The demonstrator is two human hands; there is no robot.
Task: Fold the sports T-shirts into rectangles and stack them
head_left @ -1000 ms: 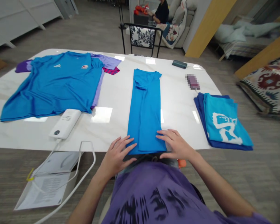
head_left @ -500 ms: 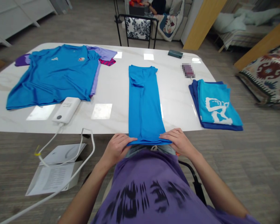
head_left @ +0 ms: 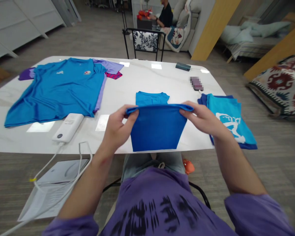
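Note:
A blue T-shirt (head_left: 158,129), narrowed into a strip, has its hem end raised off the table and doubled back. My left hand (head_left: 119,126) pinches one corner of that raised edge. At the opposite corner my right hand (head_left: 201,118) grips the edge between thumb and fingers, so the edge is stretched level between both hands. The collar end of the shirt lies flat on the table beyond the raised cloth. Part of the shirt's middle is hidden behind it.
On the left, a spread blue T-shirt (head_left: 68,88) covers purple clothes. A white power bank (head_left: 68,127) with a cable lies before it. Folded shirts (head_left: 228,118), a phone (head_left: 196,83) and a dark case (head_left: 183,66) are on the right of the white table (head_left: 93,146). A person (head_left: 166,14) sits beyond.
Both hands have lifted the shirt's hem end from the table's front edge and carried it up and forward toward the collar. The view has tilted up slightly.

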